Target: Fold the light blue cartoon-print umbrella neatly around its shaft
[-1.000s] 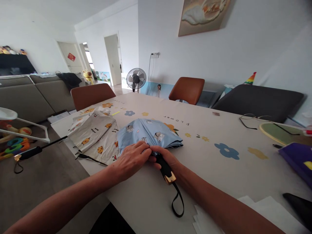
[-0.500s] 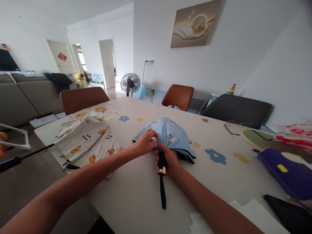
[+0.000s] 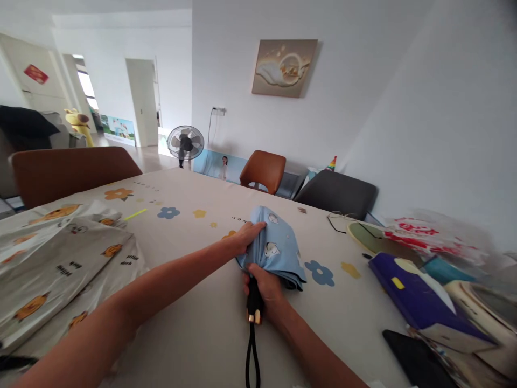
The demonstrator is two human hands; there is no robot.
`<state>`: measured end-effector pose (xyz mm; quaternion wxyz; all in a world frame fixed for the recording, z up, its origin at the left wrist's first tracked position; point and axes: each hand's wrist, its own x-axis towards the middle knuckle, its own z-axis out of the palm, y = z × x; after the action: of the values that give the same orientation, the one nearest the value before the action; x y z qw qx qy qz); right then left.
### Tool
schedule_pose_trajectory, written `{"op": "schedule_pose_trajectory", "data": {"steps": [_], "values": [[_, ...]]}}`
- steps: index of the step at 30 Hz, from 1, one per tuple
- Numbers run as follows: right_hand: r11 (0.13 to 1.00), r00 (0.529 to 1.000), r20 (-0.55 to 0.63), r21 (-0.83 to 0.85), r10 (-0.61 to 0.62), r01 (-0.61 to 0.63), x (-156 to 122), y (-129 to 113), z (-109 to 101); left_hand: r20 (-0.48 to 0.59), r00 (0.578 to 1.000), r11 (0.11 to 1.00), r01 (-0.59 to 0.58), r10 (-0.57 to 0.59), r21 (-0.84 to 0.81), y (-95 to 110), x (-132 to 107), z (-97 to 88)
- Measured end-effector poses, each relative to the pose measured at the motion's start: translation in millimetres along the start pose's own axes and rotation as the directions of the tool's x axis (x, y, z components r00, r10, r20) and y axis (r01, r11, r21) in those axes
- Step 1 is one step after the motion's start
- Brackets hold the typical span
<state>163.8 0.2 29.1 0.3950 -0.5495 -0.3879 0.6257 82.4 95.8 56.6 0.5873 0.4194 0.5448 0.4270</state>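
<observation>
A folded light-blue umbrella with small cartoon prints lies on the table. My right hand is wrapped round its black handle, whose gold end and black wrist strap point toward me. My left hand presses on the blue canopy fabric at its left side, fingers curled over the cloth. A second umbrella, cream with orange bear prints, lies collapsed at the left of the table.
The tablecloth has flower prints. At the right lie a purple book, a dark flat object, glasses, a round green pad and plastic bags. Brown chairs and a dark chair stand round the table; a fan stands behind.
The view swung right and closer. My left hand slid up the blue canopy, gathering the fabric narrower. My right hand kept its grip on the handle; the strap now lies straight toward me.
</observation>
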Motion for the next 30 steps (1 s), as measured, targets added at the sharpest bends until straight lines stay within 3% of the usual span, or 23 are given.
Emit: {"op": "schedule_pose_trajectory", "data": {"steps": [3,7,9,12,14,17,22,25,27,30], "values": [[0.999,0.997,0.069,0.007,0.047,-0.048,2,-2,-5,0.073,0.996,0.997,0.046,-0.041,-0.065,14,21,-1.5],[0.996,0.970,0.243,0.073,0.024,-0.043,7,-10,-19,0.326,0.945,0.944,0.136,-0.032,-0.301,27,31,-3.2],[0.992,0.942,0.335,0.116,0.001,-0.042,11,-13,-26,0.299,0.954,0.937,0.129,-0.028,-0.324,29,33,-3.8],[0.985,0.914,0.405,0.159,-0.001,-0.070,16,-14,-33,0.130,0.991,0.951,0.030,0.011,-0.309,29,33,-4.5],[0.981,0.918,0.395,0.169,0.019,-0.094,16,-14,-34,0.068,0.997,0.953,-0.025,0.048,-0.301,31,32,-4.8],[0.981,0.950,0.310,0.172,0.037,-0.094,13,-16,-33,0.105,0.991,0.959,-0.051,0.083,-0.277,32,28,-2.5],[0.961,0.991,0.112,0.275,-0.073,0.040,13,-29,-39,0.129,0.982,0.982,-0.117,0.136,-0.149,18,14,14.2],[0.927,0.985,0.060,0.351,-0.162,0.131,17,-37,-46,0.175,0.984,0.992,0.055,-0.034,-0.117,2,11,23.2],[0.907,0.972,0.079,0.384,-0.219,0.173,19,-40,-49,0.251,0.958,0.974,0.181,-0.143,-0.138,-6,14,24.6],[0.891,0.965,0.131,0.428,-0.226,0.151,18,-41,-50,0.276,0.956,0.981,0.141,-0.100,-0.134,-10,21,21.6]]}}
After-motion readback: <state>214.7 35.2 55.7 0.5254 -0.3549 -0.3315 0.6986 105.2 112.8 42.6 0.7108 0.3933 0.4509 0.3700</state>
